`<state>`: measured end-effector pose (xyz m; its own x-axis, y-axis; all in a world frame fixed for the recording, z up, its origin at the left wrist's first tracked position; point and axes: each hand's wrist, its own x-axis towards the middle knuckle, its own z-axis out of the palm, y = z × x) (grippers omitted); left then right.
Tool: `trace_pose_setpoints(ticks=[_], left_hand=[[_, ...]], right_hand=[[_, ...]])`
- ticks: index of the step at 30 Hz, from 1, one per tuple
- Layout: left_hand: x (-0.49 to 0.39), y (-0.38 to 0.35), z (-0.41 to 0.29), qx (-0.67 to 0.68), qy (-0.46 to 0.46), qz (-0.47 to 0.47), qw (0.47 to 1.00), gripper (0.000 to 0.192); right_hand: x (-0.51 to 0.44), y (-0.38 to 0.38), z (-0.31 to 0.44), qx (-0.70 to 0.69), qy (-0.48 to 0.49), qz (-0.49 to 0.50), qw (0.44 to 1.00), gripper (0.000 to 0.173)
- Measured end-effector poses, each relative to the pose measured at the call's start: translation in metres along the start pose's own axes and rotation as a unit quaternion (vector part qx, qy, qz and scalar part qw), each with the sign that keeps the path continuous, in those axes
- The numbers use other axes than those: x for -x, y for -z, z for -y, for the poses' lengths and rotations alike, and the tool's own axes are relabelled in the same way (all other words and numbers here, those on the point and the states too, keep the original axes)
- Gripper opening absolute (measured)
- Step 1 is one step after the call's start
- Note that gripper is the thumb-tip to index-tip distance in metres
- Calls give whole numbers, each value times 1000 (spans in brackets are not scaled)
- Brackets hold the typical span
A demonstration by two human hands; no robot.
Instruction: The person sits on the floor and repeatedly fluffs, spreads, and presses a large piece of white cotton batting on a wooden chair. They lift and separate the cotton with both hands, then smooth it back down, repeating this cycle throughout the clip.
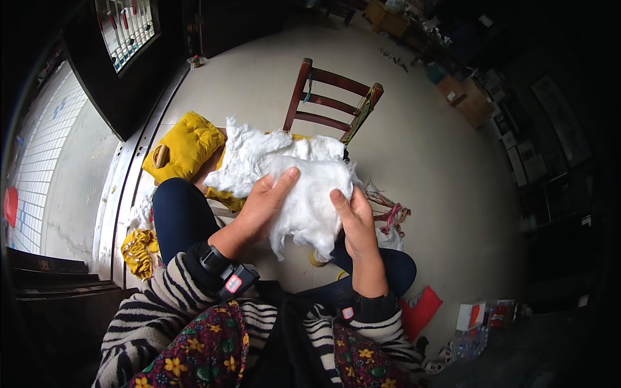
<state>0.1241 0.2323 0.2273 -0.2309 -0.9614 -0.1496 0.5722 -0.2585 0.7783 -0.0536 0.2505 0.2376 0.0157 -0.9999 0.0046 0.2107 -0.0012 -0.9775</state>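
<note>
A ragged sheet of white fibre wadding (313, 203) hangs between my hands above my lap. My left hand (264, 201) pinches its left side, thumb on top. At the right side my right hand (356, 220) grips the same sheet, its thumb also in front. Just beyond lies a larger layer of white wadding (247, 150), spread over yellow cloth (228, 198) on a low support that is mostly hidden. Beside it at the left sits a padded yellow cushion-like piece (187, 145) with a roll of tan tape (161, 156) on it.
A wooden chair (335, 92) with threads on its back stands beyond the wadding. Coloured yarn scraps (393, 216) hang at the right. Crumpled yellow fabric (139, 252) lies by the door sill at left. Red cloth (422, 310), a small box (470, 316) and plastic bottles (470, 342) are at lower right.
</note>
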Motion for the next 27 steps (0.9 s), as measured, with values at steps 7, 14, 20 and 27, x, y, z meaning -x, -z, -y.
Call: trace_pose_setpoints(ticks=[7, 14, 20, 27], left_hand=[[-18, 17, 1, -9, -68, -108, 992, 29], [-20, 19, -10, 56, -93, -103, 989, 29], [-16, 18, -26, 52, -59, -58, 995, 34], [-5, 4, -30, 91, -29, 10, 995, 41]], right_hand=[[17, 4, -22, 37, -47, 77, 995, 15], [24, 8, -19, 64, -24, 66, 996, 17], [30, 12, -7, 99, -108, 91, 985, 25], [18, 13, -4, 66, -66, 152, 984, 26]])
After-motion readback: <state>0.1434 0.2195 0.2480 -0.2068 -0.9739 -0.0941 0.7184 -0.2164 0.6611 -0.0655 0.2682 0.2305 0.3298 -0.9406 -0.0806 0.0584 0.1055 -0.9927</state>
